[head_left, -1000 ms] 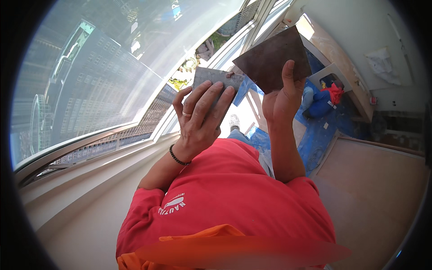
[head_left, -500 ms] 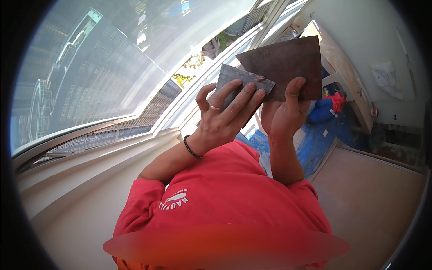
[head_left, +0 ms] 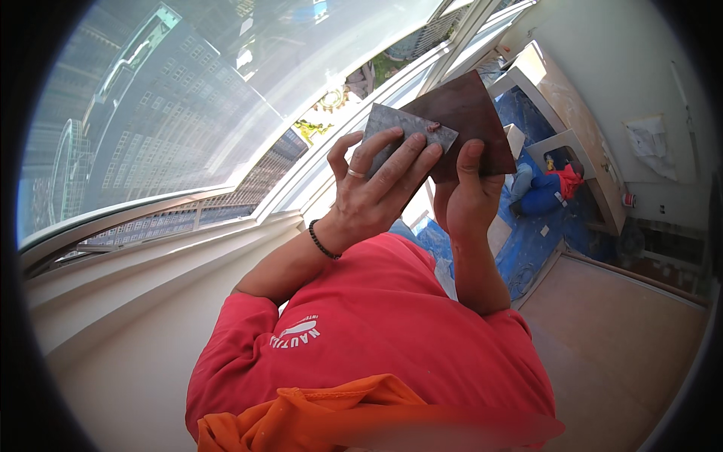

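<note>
My left hand [head_left: 384,177] is closed on a grey rectangular plate [head_left: 393,124], its fingers spread across the face. A small reddish lump sits near the plate's right end. My right hand [head_left: 471,202] grips a larger, dark reddish-brown flat sheet [head_left: 473,113] by its lower edge, thumb on the near face. The sheet is tilted, with one corner pointing up. In this view the plate overlaps the left part of the sheet; whether the two touch I cannot tell. The fingers behind the sheet are mostly hidden.
A large window [head_left: 188,113] with a pale sill [head_left: 166,260] runs along the left. To the right are a wooden cabinet frame [head_left: 584,143], blue floor covering [head_left: 520,252] and a tan board [head_left: 610,339]. Red and blue clothing [head_left: 553,184], possibly a crouching person, shows by the cabinet.
My right hand has shifted slightly left and down, tilting the brown sheet so its upper corner points up. My left hand and the grey plate have barely moved.
</note>
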`<state>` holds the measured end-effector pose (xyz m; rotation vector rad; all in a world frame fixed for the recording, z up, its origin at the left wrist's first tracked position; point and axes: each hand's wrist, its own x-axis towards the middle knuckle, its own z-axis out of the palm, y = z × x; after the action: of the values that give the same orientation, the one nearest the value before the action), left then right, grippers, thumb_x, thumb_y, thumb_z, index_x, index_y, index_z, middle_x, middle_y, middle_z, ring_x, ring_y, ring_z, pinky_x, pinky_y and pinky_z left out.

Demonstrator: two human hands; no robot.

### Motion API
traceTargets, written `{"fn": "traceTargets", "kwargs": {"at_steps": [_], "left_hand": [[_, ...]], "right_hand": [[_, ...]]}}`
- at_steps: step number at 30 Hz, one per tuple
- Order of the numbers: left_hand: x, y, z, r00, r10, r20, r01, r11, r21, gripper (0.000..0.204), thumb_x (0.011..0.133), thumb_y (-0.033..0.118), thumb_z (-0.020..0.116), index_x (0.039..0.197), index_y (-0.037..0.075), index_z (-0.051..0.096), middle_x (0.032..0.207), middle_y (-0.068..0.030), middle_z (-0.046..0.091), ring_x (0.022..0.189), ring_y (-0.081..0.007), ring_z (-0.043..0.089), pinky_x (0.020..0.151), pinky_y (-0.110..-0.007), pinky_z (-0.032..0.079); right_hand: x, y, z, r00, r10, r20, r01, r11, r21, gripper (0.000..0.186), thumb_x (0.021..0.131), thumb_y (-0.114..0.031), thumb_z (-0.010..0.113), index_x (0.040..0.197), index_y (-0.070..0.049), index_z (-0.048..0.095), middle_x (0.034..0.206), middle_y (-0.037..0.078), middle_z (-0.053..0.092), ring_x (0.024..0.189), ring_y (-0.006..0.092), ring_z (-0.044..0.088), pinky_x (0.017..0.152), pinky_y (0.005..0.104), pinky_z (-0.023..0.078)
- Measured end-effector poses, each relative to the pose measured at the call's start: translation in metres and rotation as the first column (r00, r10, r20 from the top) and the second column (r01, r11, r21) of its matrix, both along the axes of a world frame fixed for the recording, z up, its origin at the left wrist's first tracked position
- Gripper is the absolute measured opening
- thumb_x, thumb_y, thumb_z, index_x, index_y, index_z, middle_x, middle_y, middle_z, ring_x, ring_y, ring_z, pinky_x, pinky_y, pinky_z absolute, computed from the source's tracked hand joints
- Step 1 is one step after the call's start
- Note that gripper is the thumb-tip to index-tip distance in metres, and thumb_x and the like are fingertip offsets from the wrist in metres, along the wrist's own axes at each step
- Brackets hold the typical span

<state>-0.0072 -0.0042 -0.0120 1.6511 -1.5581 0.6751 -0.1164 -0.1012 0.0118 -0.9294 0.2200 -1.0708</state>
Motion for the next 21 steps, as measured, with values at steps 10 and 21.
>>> {"fn": "traceTargets", "kwargs": {"at_steps": [10,21], "left_hand": [[0.001,-0.005,0.008,0.999,0.007,-0.031,-0.008,1.000,-0.028,0.044,0.080,0.009,0.071,0.124,0.015,0.075,0.130,0.0003,0.068,0.120,-0.0226,0.061,0.110,-0.046,0.033],[0.006,-0.019,0.037,0.999,0.052,-0.006,-0.052,0.993,-0.102,0.045,0.081,0.009,0.070,0.125,0.016,0.074,0.129,0.0019,0.068,0.119,-0.0199,0.062,0.110,-0.045,0.032]], "right_hand": [[-0.007,0.004,-0.004,0.986,0.002,-0.168,-0.005,1.000,-0.014,0.036,0.107,-0.018,0.059,0.136,0.003,0.058,0.124,0.010,0.067,0.112,0.0134,0.063,0.093,0.0267,0.053],[-0.012,0.000,-0.013,0.957,0.017,-0.291,-0.037,0.997,-0.064,0.029,0.107,-0.013,0.058,0.131,0.002,0.064,0.120,0.008,0.070,0.107,0.0128,0.065,0.091,0.0272,0.051]]}}
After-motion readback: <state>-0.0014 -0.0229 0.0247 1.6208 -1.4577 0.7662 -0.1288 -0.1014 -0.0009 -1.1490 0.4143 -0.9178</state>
